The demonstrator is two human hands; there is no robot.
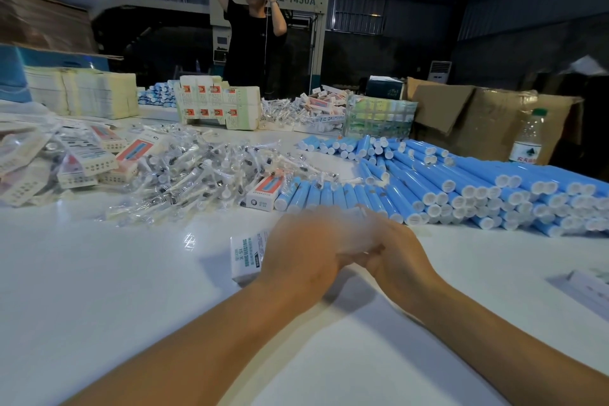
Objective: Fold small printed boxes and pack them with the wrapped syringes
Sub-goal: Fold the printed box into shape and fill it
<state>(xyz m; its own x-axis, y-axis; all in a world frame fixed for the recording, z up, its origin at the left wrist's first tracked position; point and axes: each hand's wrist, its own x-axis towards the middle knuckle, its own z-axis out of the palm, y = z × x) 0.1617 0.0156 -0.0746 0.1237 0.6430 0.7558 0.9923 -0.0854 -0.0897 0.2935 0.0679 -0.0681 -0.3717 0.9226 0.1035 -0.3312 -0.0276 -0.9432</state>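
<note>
My left hand point(303, 254) and my right hand point(398, 250) meet at the middle of the white table point(115, 290), both smeared by motion. A small white printed box point(247, 257) sticks out to the left from under my left hand, which grips it. The fingertips of my right hand touch my left palm; the blur hides whether they hold anything. Beyond the hands, a heap of wrapped syringes point(197, 175) lies at centre left. One folded box with a red panel point(263, 191) rests at the heap's near edge.
Blue tubes point(461, 181) are stacked in rows at the right. Stacks of flat printed cartons point(217, 102) and paper point(82, 92) stand at the back, filled boxes point(92, 158) at the left, a water bottle point(527, 138) at the far right. A person point(253, 36) stands behind the table.
</note>
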